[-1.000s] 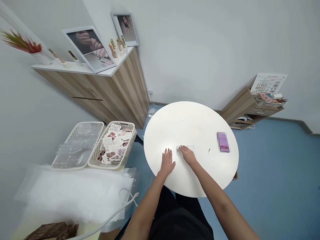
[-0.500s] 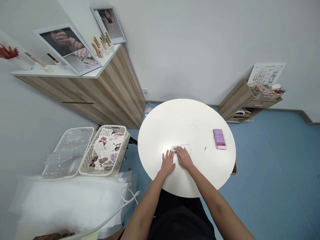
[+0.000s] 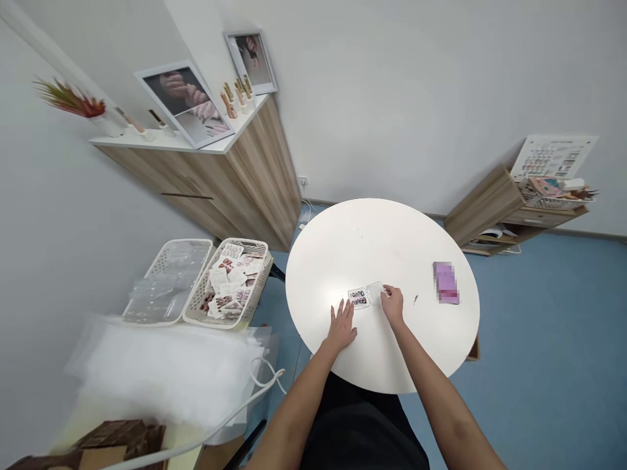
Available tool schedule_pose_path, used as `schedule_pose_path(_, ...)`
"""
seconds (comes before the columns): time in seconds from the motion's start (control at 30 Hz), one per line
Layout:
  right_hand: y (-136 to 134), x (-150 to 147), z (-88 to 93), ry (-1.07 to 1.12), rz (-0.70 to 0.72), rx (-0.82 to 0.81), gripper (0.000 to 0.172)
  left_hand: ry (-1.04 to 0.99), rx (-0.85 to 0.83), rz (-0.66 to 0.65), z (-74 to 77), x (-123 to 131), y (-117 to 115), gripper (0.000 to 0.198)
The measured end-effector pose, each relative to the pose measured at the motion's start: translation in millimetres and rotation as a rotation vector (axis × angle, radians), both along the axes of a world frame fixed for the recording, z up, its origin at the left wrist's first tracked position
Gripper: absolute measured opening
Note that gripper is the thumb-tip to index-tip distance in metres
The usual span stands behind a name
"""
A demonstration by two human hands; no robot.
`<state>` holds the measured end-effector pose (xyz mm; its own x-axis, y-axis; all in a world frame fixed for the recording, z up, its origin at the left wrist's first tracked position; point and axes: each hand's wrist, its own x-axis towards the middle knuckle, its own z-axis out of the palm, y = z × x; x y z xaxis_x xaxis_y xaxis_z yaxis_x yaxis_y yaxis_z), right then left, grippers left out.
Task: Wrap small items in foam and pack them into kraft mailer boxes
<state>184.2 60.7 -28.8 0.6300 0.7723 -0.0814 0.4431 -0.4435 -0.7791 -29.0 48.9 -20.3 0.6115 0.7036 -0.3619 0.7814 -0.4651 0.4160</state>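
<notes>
Now | left hand (image 3: 341, 328): fingers spread on white table (image 3: 386, 241) | right hand (image 3: 393, 305): fingers seemingly pinching clear case (image 3: 373, 294) at 3 o'clock

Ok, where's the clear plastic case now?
In the head view, the clear plastic case lies on the white round table, toward the person's side, with the right hand at its right end and the left hand flat just below-left of it.

Head-worn view, facing forward and down
</notes>
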Motion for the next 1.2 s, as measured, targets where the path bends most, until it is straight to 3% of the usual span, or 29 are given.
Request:
schedule_pose_path(0.17,-6.1,-43.4,18.2,-0.057,0.283,0.074,0.033,-0.044,-0.038,0.024,2.3,-7.2,-6.2,0.077)
schedule_pose_path(0.37,-31.2,-77.7,-2.9,-0.382,0.546,0.024,0.040,-0.034,0.048,0.064,4.8,-15.9,0.5,0.080)
schedule_pose_path(0.5,-41.7,-73.7,-20.3,-0.555,0.489,-0.110,0.052,-0.051,0.174,-0.047,4.5,-14.0,9.8,0.078)
schedule_pose_path(0.7,-39.5,-65.6,-26.4,-0.641,0.563,-0.209,0.048,0.008,0.284,-0.116,-9.9,-8.6,11.1,0.077)
schedule_pose_path(0.93,-38.2,-68.9,-29.6,-0.648,0.554,-0.161,0.049,-0.010,0.242,-0.068,-23.6,-10.4,8.9,0.073)
schedule_pose_path(1.03,-35.7,-67.5,-34.0,-0.600,0.497,-0.128,0.054,-0.004,0.254,0.025,-28.7,-14.8,7.0,0.073)
schedule_pose_path(1.13,-23.7,-58.1,-35.0,-0.546,0.486,-0.068,0.054,0.036,0.287,0.149,-35.4,-18.8,4.8,0.096)
schedule_pose_path(1.2,-8.9,-47.4,-32.5,-0.521,0.503,-0.033,0.053,0.062,0.273,0.163,-38.5,-19.5,4.7,0.110)
